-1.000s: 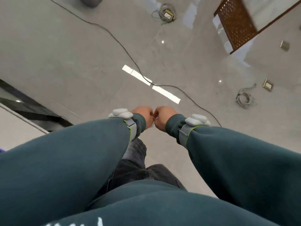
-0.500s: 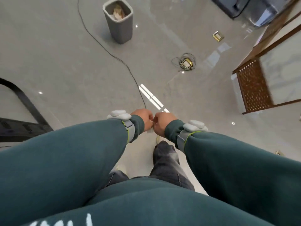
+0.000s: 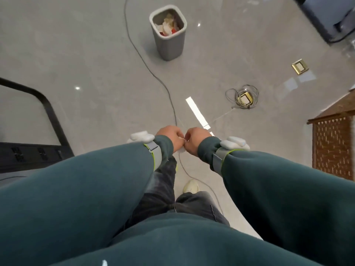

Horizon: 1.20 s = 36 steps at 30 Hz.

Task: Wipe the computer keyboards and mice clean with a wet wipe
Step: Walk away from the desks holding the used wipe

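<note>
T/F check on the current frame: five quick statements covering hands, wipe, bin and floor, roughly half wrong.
1. The left hand and right hand both pinch a small white wipe between them. True.
2. The bin is empty. False: it holds crumpled rubbish.
3. The bin lies tipped on its side. False: it stands upright on the floor.
4. A cable coil lies round a brass floor socket. True.
5. A keyboard sits right under the hands. False: only floor, a trouser leg and a shoe are below them; no keyboard is in view.
</note>
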Each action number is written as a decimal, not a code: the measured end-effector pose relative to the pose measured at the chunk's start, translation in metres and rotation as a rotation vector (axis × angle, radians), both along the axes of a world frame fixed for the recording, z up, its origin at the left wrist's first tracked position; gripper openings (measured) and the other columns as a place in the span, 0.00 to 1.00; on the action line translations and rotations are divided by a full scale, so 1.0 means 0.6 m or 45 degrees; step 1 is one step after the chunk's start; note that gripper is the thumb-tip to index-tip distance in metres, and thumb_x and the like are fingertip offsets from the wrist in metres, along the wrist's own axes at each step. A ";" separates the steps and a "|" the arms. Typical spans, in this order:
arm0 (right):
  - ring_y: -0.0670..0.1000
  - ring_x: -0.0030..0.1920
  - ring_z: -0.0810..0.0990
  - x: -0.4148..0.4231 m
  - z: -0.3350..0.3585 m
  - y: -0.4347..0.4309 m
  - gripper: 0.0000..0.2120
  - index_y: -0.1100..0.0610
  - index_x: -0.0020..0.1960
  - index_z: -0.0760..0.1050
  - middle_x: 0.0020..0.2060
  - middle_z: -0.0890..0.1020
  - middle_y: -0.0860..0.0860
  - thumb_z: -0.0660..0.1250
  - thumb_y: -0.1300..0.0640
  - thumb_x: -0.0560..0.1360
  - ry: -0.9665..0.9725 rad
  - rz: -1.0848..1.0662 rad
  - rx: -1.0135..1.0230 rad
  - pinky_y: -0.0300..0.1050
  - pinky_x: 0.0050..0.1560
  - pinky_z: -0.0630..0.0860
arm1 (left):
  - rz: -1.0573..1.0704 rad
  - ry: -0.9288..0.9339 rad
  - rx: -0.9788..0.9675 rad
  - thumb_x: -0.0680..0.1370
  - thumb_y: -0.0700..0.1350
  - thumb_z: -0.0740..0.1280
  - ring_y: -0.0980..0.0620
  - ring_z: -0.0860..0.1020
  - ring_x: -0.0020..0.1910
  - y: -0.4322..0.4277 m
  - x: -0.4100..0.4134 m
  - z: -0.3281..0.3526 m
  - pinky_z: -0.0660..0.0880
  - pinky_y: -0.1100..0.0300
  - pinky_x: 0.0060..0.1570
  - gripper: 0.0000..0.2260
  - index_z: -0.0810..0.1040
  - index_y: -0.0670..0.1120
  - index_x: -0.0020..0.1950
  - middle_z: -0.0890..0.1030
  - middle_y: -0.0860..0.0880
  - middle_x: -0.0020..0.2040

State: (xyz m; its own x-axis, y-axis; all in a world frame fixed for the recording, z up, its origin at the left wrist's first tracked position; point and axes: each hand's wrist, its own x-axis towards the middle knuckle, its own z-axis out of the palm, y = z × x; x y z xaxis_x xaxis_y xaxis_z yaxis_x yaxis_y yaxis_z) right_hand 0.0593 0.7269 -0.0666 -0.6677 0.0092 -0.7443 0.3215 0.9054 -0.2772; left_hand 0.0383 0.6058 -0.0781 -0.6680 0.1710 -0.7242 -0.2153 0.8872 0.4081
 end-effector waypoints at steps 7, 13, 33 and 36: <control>0.53 0.43 0.78 -0.300 -0.022 -0.003 0.09 0.55 0.55 0.79 0.43 0.80 0.50 0.68 0.57 0.75 -0.025 0.059 0.090 0.45 0.45 0.75 | 0.082 0.020 0.048 0.76 0.46 0.69 0.49 0.78 0.49 0.000 -0.275 -0.034 0.74 0.57 0.51 0.06 0.82 0.49 0.52 0.82 0.51 0.51; 0.53 0.45 0.80 -0.518 -0.002 0.005 0.09 0.55 0.54 0.79 0.46 0.82 0.51 0.67 0.53 0.75 0.061 -0.067 0.070 0.45 0.44 0.77 | 0.102 0.119 0.053 0.77 0.49 0.68 0.48 0.79 0.52 -0.009 -0.495 -0.011 0.75 0.56 0.53 0.08 0.81 0.50 0.54 0.82 0.51 0.54; 0.56 0.47 0.80 -1.208 -0.108 0.104 0.11 0.55 0.57 0.73 0.47 0.81 0.53 0.66 0.53 0.77 0.130 -0.073 0.132 0.53 0.53 0.79 | 0.487 -0.060 -0.104 0.78 0.45 0.63 0.47 0.78 0.56 0.027 -1.008 -0.077 0.75 0.54 0.58 0.13 0.77 0.51 0.62 0.80 0.50 0.59; 0.57 0.49 0.81 -1.236 -0.105 0.082 0.10 0.56 0.57 0.75 0.50 0.82 0.55 0.65 0.54 0.78 0.093 0.040 0.126 0.54 0.56 0.79 | 0.576 -0.059 -0.094 0.78 0.45 0.64 0.47 0.78 0.55 0.015 -1.027 -0.071 0.75 0.54 0.57 0.12 0.77 0.51 0.60 0.80 0.50 0.58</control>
